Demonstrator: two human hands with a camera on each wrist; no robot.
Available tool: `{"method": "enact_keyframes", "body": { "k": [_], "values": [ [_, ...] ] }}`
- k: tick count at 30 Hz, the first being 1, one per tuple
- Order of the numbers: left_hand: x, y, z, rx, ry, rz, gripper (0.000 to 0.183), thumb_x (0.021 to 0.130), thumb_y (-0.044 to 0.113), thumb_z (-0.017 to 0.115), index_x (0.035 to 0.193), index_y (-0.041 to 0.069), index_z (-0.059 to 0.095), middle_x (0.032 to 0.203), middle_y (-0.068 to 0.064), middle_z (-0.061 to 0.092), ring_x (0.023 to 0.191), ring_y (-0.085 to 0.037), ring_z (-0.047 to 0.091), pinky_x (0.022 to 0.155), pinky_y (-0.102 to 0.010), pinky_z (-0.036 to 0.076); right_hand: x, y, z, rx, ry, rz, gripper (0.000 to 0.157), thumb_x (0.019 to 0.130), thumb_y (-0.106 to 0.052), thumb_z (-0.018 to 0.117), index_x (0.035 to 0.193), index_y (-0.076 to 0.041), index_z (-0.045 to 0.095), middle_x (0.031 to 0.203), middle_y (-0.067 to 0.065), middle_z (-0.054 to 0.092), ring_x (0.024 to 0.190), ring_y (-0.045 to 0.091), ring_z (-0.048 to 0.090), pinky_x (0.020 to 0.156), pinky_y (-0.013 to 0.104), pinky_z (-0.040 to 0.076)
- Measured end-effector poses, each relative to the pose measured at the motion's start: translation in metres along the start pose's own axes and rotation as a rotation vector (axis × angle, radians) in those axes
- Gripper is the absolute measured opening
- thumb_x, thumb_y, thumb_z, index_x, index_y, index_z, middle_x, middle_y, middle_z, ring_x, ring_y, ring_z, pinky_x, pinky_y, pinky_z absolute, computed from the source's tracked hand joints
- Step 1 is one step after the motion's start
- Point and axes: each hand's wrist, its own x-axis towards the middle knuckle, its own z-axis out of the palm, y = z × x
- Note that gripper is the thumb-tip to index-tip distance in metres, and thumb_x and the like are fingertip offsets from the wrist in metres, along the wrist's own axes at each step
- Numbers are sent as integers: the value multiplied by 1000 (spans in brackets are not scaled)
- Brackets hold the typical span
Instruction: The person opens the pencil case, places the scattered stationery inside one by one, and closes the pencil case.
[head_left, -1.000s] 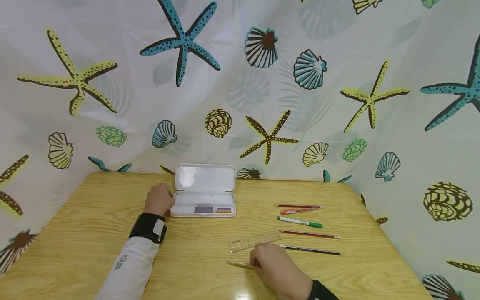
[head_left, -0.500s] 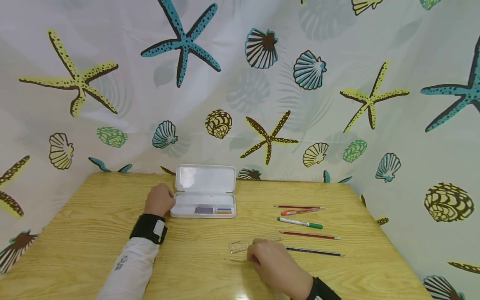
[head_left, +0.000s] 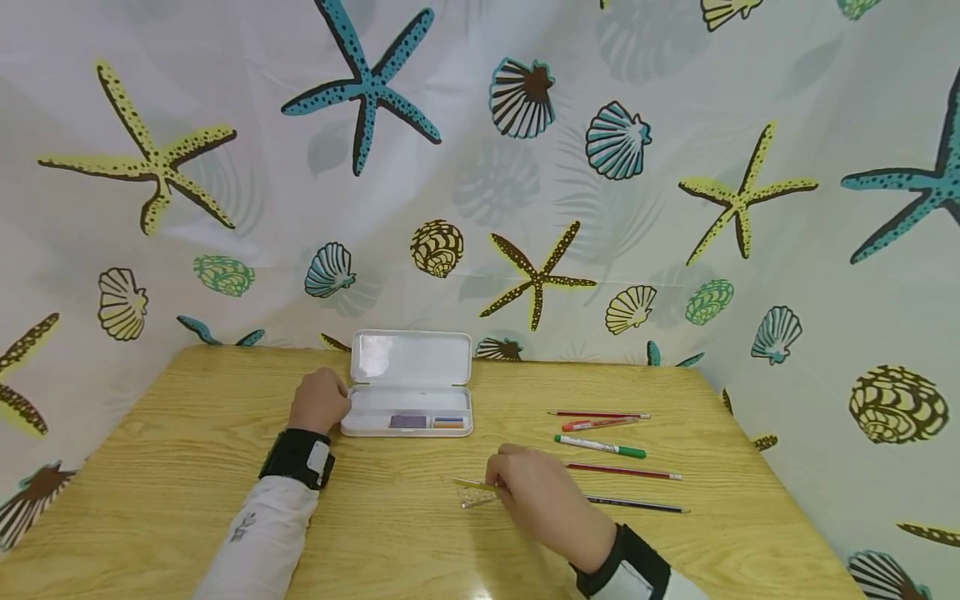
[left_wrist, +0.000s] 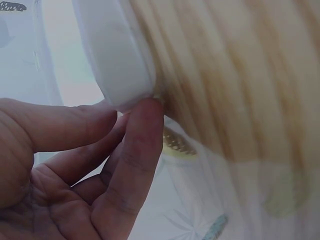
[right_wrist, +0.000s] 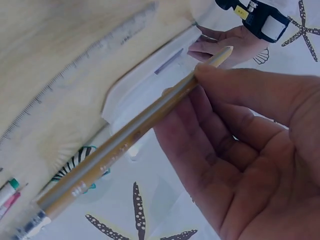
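My left hand (head_left: pixel 318 401) grips the left end of an open white pencil case (head_left: pixel 356 423); in the left wrist view, thumb and fingertips pinch the case's corner (left_wrist: pixel 120 60). A purple eraser (head_left: pixel 408 422) lies inside. My right hand (head_left: pixel 553 506) holds a gold pencil (head_left: pixel 471 483) between thumb and fingers, over the clear ruler (head_left: pixel 474 500), most of which the hand hides in the head view. Seen from the right wrist, the pencil (right_wrist: pixel 120 140) has gold and silver stripes, its pointed end reaching past the thumb.
Right of the case lie two red-and-dark pencils (head_left: pixel 626 472), a red pen (head_left: pixel 600 423), a green-capped marker (head_left: pixel 600 446) and a dark pencil (head_left: pixel 637 504). A curtain printed with starfish and shells (head_left: pixel 536 279) surrounds the wooden table (head_left: pixel 390 525).
My right hand has lifted the gold pencil from the table and moved it up and forward, over the ruler. The left hand stays at the pencil case.
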Motion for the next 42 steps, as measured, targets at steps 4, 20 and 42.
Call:
{"method": "enact_keyframes", "body": {
  "k": [4,20,42],
  "values": [
    [1,-1,0,-4,9,8,20,79,-4,59,61,2,61,59,-5,47,57,-23,48,50,-32,35,11,-1,-5,-11,23,-10,12,86,-1,78,85,-12,74,82,-3,64,71,8,60,61,24,48],
    [1,1,0,-5,1,-13,16,80,-3,60,65,0,63,61,-7,51,59,-25,52,52,-32,38,57,-3,-9,21,65,-44,9,91,2,73,89,-7,74,85,2,65,78,15,63,70,29,54],
    [0,1,-2,1,5,5,18,79,-4,59,63,1,62,60,-7,51,58,-25,51,52,-32,37,121,-5,0,-37,50,-56,6,94,-2,72,97,-7,74,92,4,66,88,19,67,74,29,55]
  ]
}}
